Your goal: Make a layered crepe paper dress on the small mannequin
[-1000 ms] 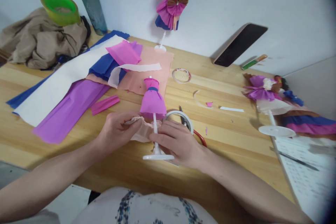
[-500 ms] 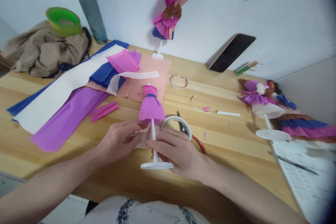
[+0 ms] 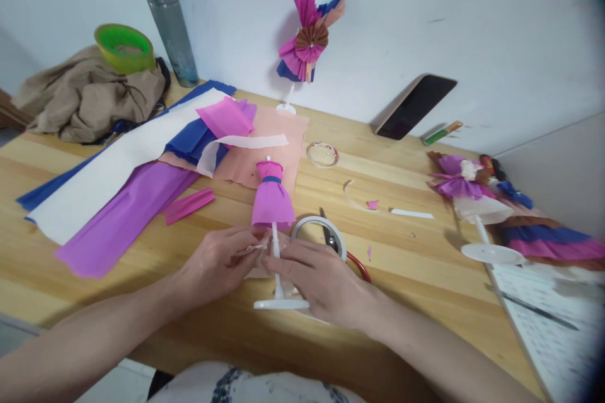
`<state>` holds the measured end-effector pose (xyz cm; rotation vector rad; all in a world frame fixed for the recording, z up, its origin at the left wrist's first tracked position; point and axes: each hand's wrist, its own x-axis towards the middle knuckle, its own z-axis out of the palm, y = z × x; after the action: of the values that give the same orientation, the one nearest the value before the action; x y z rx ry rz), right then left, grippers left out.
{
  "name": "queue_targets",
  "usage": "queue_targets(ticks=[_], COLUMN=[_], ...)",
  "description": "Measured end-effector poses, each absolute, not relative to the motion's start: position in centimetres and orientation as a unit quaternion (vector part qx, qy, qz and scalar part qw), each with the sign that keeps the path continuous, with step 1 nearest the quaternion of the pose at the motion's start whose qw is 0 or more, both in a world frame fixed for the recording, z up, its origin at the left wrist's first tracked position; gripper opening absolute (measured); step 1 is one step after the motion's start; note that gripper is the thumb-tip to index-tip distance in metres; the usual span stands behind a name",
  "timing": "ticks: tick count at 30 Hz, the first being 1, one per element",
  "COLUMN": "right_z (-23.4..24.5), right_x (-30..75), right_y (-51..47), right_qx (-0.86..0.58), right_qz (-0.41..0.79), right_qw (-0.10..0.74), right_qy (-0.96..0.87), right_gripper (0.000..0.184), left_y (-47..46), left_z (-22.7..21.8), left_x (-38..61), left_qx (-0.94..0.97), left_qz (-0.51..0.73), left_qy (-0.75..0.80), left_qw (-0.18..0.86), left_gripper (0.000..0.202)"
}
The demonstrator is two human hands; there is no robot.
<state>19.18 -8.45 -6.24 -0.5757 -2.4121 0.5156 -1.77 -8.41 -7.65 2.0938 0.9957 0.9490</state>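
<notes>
A small white dress stand (image 3: 278,277) stands upright before me, wearing a pink and purple paper dress (image 3: 273,204) with a blue waistband. Below the hem, beside the pole, my left hand (image 3: 220,261) pinches a crumpled, pale translucent sheet (image 3: 265,253). On the pole's other side, my right hand (image 3: 321,277) is closed on the same thin sheet, its fingertips close to the pole. Whether they touch the pole I cannot tell. Just beyond my right hand lie a white tape roll (image 3: 342,240) and red-handled scissors (image 3: 359,266), partly covered by the hand.
Crepe paper (image 3: 89,182) in several colours spreads at the left. A bottle (image 3: 172,31), a green tape roll (image 3: 123,50) and a cloth (image 3: 89,97) stand behind. A phone (image 3: 416,107) leans on the wall. Two more dressed stands, one at the back (image 3: 305,44), one right (image 3: 482,208), are near.
The view has tilted slightly, so everything sits a little lower in the picture. Both hands stay at the pole with the pale sheet, their fingers shifting only slightly.
</notes>
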Motion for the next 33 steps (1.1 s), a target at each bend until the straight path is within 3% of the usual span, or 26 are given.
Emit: queue_targets(ticks=[9, 15, 17, 24, 33], right_z=[-5.9, -6.3, -6.6, -7.1, -6.9], right_x=[19.8, 19.5, 19.3, 18.7, 19.7], right_y=[-8.9, -9.0, -8.9, -8.7, -7.8], right_qx=[-0.323, -0.399, -0.403, -0.395, -0.388], right_qz=[0.437, 0.615, 0.656, 0.711, 0.717], right_qw=[0.294, 0.309, 0.321, 0.338, 0.371], right_qy=[-0.786, -0.606, -0.552, -0.473, -0.445], right_gripper=[0.030, 0.009, 0.010, 0.017, 0.009], left_y=[-8.4, -8.1, -8.2, -8.4, -6.5], left_z=[-7.5, -6.7, -6.5, -6.5, -7.1], left_x=[-2.0, -1.9, -1.8, -2.0, -2.8], left_qx=[0.741, 0.696, 0.686, 0.647, 0.537], left_qz=[0.333, 0.315, 0.325, 0.315, 0.323], left_qy=[0.452, 0.478, 0.466, 0.464, 0.554], left_qw=[0.367, 0.434, 0.455, 0.517, 0.548], left_gripper=[0.021, 0.022, 0.019, 0.022, 0.031])
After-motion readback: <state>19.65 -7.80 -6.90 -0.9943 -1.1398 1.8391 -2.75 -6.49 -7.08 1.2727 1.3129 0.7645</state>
